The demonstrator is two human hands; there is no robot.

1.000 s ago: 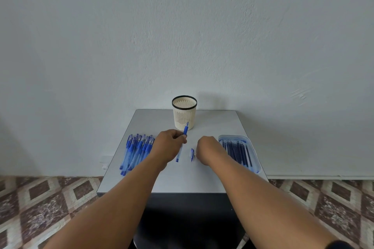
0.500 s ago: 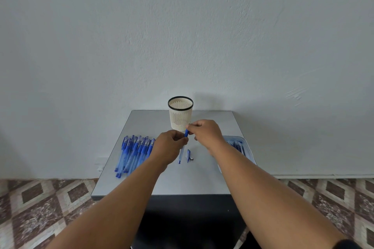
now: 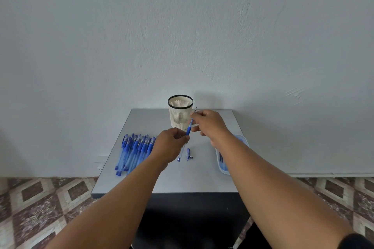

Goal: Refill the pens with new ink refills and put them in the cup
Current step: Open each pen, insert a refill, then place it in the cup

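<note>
My left hand (image 3: 171, 143) grips a blue pen (image 3: 188, 130) by its barrel, tip end pointing up and away. My right hand (image 3: 209, 124) pinches the thin ink refill (image 3: 193, 115) that sticks out of the pen's upper end, right beside the cup. The cream slotted cup (image 3: 180, 111) with a black rim stands upright at the back middle of the table. A loose blue pen cap (image 3: 188, 153) lies on the table below my hands. A row of several blue pens (image 3: 134, 150) lies at the left.
A clear plastic tray (image 3: 223, 164) with dark refills sits at the right, partly hidden by my right forearm. The grey table (image 3: 194, 180) stands against a white wall; patterned floor tiles lie on both sides.
My right hand left the table near the cap, rose to the pen's upper end and drew the thin refill up and out, toward the cup. My left hand stayed holding the barrel.
</note>
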